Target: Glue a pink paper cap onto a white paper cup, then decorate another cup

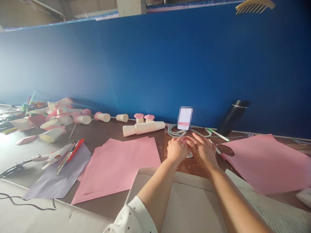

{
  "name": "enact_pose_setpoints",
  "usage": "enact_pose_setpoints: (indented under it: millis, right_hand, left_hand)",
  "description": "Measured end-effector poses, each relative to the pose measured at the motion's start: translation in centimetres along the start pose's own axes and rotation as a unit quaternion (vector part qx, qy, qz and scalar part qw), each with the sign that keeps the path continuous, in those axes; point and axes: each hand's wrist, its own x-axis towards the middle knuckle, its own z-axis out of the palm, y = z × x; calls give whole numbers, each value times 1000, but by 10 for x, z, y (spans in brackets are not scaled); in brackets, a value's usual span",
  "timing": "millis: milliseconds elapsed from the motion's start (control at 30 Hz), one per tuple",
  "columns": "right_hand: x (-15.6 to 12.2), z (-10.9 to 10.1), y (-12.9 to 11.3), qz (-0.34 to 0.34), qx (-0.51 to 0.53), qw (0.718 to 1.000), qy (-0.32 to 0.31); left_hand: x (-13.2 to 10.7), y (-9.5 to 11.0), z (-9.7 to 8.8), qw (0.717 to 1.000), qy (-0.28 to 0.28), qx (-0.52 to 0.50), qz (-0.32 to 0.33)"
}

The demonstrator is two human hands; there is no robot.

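Observation:
My left hand (178,149) is curled, fingers bent, around a small white paper cup (190,154), mostly hidden between my hands. A bit of pink shows at the top, near my left fingertips. My right hand (202,149) lies against the cup's right side, its fingers stretched forward and somewhat spread, thumb close to the left hand. Just beyond is a long stack of nested paper cups (145,128) on its side. Behind it stand two cups with pink paper caps (139,116). Left of my hands are pink paper sheets (121,165).
A black bottle (232,119) leans at the blue wall (170,64), near a coiled cable (176,131) and a blurred-out white card (184,118). Another pink sheet (269,165) lies right. Leftward are red-handled scissors (70,156), a glue gun (53,154) and piled pink-trimmed cups (52,134). A box lid (191,207) sits below my forearms.

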Motion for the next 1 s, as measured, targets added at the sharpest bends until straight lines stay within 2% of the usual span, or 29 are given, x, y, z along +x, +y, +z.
enact_pose_setpoints:
  millis: [233, 667, 800, 1000]
  right_hand:
    - [1, -4, -5, 15, 1, 1000, -17]
    - [-3, 5, 4, -3, 3, 1000, 5]
    - [-6, 9, 12, -6, -11, 1000, 18]
    - [-9, 9, 12, 15, -44, 999, -6]
  left_hand:
    - [-1, 0, 0, 1000, 2, -14, -4]
    - [-4, 3, -2, 1000, -3, -14, -11]
    - [-4, 4, -3, 1000, -15, 6, -22]
    - [-8, 8, -6, 999, -23, 45, -11]
